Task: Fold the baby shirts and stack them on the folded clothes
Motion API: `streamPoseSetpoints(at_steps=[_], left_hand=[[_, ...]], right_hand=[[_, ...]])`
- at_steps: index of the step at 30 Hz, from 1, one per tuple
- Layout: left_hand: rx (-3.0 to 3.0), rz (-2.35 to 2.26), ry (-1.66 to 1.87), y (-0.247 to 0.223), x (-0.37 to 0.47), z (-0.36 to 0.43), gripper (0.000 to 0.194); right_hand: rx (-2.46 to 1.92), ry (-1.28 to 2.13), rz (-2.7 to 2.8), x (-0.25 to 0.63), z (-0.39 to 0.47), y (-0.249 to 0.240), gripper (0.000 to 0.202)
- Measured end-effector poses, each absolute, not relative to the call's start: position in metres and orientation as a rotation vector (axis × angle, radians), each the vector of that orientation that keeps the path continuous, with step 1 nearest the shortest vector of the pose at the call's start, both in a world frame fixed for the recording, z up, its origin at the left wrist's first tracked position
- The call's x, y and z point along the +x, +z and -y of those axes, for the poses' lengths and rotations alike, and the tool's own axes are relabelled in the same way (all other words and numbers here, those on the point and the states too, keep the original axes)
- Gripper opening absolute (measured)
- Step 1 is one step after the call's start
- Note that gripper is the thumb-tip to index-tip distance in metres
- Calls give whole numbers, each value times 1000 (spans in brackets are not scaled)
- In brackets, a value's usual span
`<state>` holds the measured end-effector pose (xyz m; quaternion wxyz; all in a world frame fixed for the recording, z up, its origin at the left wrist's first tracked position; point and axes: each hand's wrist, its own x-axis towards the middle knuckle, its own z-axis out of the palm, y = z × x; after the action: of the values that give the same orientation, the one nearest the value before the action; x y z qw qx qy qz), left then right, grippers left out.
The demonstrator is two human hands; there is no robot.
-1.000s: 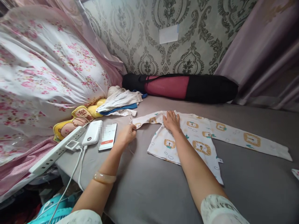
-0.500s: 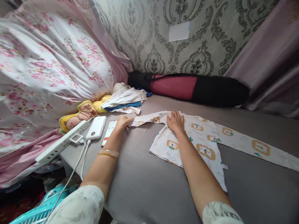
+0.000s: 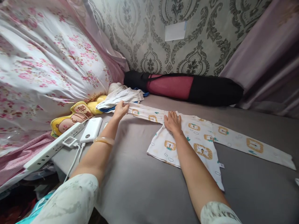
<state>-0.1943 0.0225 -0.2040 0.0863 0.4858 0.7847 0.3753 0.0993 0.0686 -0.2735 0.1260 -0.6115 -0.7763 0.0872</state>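
Note:
A white long-sleeved children's shirt [image 3: 202, 152] with orange lion faces lies spread on the grey sheet. My left hand [image 3: 121, 111] is closed on the end of its left sleeve, which stretches out straight from the shoulder. Flat on the shirt near that shoulder rests my right hand [image 3: 173, 122], its fingers stretched out. The other sleeve [image 3: 254, 145] reaches away to the right. Just behind my left hand is a heap of white and blue clothes [image 3: 122, 94].
A black and red long bag [image 3: 171, 87] lies along the wall. At left are a white power strip [image 3: 54, 146], a power bank [image 3: 92, 129] with cables, a mostly hidden phone [image 3: 106, 125] and a yellow plush [image 3: 67, 123]. Grey sheet [image 3: 133, 183] spreads in front.
My left hand has moved away from me and drawn the sleeve out straighter, up to the clothes heap. My right hand stays on the shirt. The view has shifted slightly.

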Motion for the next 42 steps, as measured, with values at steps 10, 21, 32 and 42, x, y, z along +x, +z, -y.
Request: streamPoseSetpoints(at_steps=[10,21,32,42], left_hand=[[1635,-2639,500,-235,-188,-42,32],[1570,-2974,620,-241,-159,-37,43],[1588,-2264,569,-250,-48,-9,38],[1359,-2288,663,-243,-20,-10,29]], right_hand=[[-1794,249,2297,99,-65,-269,58],[-1810,255,2298,99,-66,-274,60],[-1699,551,2163,123,-62,-246,53],[-1927,341,1793,289,-9,-236,29]])
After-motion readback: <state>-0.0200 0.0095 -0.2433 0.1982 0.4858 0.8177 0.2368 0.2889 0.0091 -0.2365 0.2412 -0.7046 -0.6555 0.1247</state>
